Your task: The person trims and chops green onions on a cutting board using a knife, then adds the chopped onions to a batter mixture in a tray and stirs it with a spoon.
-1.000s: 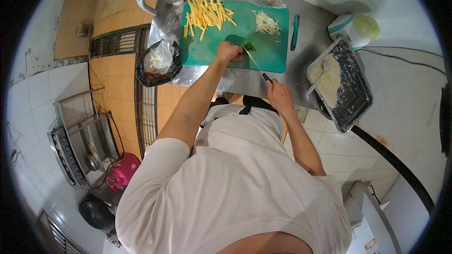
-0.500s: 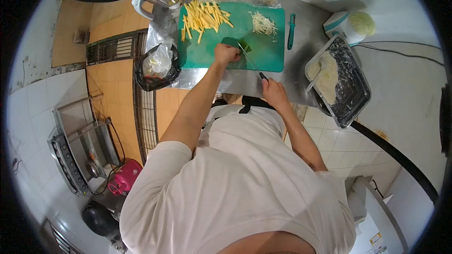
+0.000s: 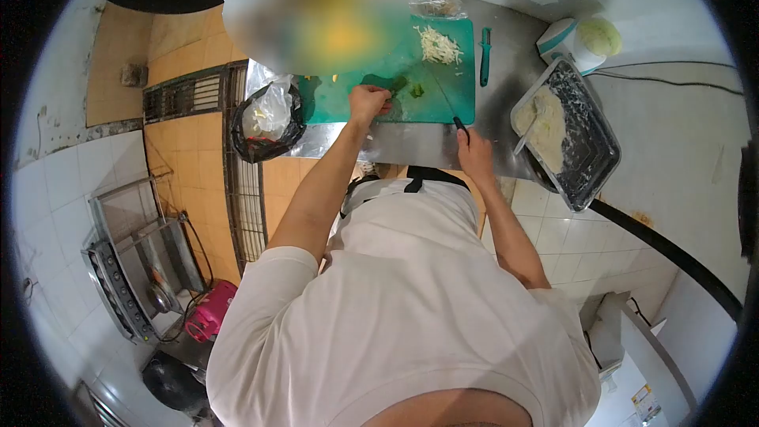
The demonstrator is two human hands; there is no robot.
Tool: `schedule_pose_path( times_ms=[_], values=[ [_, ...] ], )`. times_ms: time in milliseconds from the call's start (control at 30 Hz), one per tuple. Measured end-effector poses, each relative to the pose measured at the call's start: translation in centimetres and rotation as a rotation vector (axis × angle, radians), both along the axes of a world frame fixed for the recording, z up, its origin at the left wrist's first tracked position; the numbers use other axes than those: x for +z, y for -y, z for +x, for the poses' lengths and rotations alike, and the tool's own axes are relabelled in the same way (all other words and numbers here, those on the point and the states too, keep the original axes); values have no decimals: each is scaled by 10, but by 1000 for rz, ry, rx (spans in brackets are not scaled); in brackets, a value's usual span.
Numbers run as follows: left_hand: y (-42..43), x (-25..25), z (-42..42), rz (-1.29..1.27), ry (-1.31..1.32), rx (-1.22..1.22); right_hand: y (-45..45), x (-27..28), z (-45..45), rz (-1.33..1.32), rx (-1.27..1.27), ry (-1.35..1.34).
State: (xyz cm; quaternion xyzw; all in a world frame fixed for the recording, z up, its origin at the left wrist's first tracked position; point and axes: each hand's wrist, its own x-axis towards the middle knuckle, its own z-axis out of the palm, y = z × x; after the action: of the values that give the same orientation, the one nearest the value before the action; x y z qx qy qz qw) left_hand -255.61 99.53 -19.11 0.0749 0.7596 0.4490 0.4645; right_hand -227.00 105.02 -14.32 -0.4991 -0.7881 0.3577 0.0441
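My right hand (image 3: 475, 153) is wrapped round the black handle of a knife (image 3: 460, 124), whose blade points up and left over the green cutting board (image 3: 356, 113). My left hand (image 3: 368, 103) rests at the front of the board with its fingers drawn together; what they hold, if anything, is too small to tell. Small green pieces (image 3: 416, 91) lie between the left hand and the blade. Farther back on the board is a heap of white shreds (image 3: 439, 46). A blurred patch covers the board's back left, so the yellow sticks there are mostly hidden.
A teal-handled tool (image 3: 485, 57) lies right of the board. Beyond it a black tray (image 3: 589, 142) holds a pale mixture and a spoon. A black-lined bag (image 3: 294, 122) stands at the left, and a clear plastic bag (image 3: 433, 3) lies behind the board.
The knife has moved right, away from my left hand, and my left hand has shifted slightly left. More green pieces show between them. A blur now covers the back left.
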Motion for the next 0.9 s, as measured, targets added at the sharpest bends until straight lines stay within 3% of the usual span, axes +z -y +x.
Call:
schedule_pose_path(
  times_ms=[100, 267, 467, 767, 900],
  values=[
    [1, -7, -7, 8, -14, -19, -8, 0, -10, -3, 42, -104],
    [1, -8, -7, -10, 47, 2, 8, 14, -31, -20, 212, -10],
    [-2, -10, -10, -16, 57, -19, 12, 11, -37, -2, 204, 131],
    [-2, -23, -15, 30, 66, -24, 9, 12, -59, -8, 200, 135],
    [4, -5, -16, -27, 12, -17, 7, 4, -59, -19, 203, 185]
  ],
)
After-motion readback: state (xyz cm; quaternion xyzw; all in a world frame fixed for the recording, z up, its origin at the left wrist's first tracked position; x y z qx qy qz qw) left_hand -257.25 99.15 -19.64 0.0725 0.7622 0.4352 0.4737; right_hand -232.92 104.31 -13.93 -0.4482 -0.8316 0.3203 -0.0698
